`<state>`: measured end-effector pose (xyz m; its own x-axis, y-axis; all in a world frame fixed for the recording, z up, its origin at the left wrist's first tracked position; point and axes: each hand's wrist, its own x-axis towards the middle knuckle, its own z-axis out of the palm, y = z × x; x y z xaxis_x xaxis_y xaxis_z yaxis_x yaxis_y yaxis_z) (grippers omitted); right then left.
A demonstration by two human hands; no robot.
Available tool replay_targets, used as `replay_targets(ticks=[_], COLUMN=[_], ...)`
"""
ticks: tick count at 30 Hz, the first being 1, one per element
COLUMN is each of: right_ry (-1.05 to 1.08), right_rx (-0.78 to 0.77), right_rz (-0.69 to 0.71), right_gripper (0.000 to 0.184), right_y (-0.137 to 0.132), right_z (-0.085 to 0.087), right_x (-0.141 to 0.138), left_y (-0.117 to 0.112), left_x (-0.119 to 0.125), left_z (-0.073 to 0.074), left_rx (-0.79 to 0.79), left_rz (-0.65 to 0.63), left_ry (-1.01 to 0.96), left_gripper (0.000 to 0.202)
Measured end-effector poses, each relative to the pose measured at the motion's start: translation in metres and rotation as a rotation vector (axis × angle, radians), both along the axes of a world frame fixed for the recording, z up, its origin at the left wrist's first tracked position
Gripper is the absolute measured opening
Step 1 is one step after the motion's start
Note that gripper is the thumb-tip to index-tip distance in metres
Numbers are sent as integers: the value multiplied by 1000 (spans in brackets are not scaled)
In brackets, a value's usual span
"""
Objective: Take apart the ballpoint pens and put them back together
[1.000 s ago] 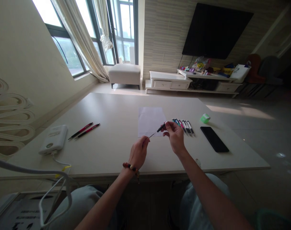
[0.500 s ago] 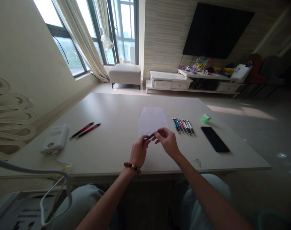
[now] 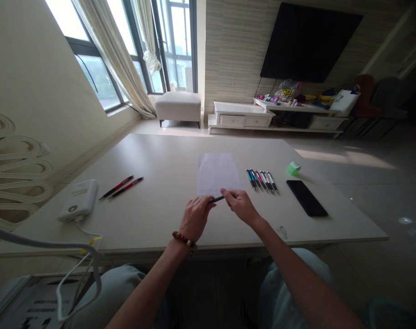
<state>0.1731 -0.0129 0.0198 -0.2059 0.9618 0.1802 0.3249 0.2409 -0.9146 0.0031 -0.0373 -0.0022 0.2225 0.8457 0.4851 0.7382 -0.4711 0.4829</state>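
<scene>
Between my two hands, just above the table's near side, is a dark pen (image 3: 216, 199). Its left end is pinched by my left hand (image 3: 196, 211), which wears a beaded bracelet on the wrist. The fingers of my right hand (image 3: 239, 203) are closed on the pen's other end. Beyond my hands lies a white sheet of paper (image 3: 217, 171), with faint lines along its near edge. A row of several pens (image 3: 261, 181) in teal, red and white rests right of the paper. Two red and black pens (image 3: 122, 186) lie apart on the left.
A black phone (image 3: 306, 198) and a small green container (image 3: 293, 168) are on the right of the white table (image 3: 166, 160). At the left stands a white power bank (image 3: 79, 200) with a cable (image 3: 87, 232) running off the near edge.
The pen has turned to lie more level. My right hand has closed more on its end and come down slightly, while my left hand has rolled over a little to the left.
</scene>
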Motion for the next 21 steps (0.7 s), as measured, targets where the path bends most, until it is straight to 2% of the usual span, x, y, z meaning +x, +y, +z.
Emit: replay_targets(ticks=[3, 5, 7, 11, 16, 21], right_ry=[26, 61, 58, -84, -133, -164], right_rx=[-80, -60, -11, 70, 101, 88], right_rz=[110, 157, 149, 71, 105, 93], right_gripper=[43, 37, 35, 46, 36, 42], right_y=[2, 3, 2, -2, -5, -4], right_z=[2, 4, 5, 6, 10, 9], right_x=[5, 8, 9, 9, 10, 10], left_y=[0, 1, 2, 3, 0, -1], left_x=[-1, -1, -1, -1, 0, 0], left_z=[1, 1, 1, 0, 3, 3], left_rx=[-24, -41, -53, -46, -52, -55], left_rz=[49, 70, 57, 22, 24, 20], left_ry=[-7, -23, -36, -38, -3, 33], left_gripper=[18, 18, 17, 16, 16, 17])
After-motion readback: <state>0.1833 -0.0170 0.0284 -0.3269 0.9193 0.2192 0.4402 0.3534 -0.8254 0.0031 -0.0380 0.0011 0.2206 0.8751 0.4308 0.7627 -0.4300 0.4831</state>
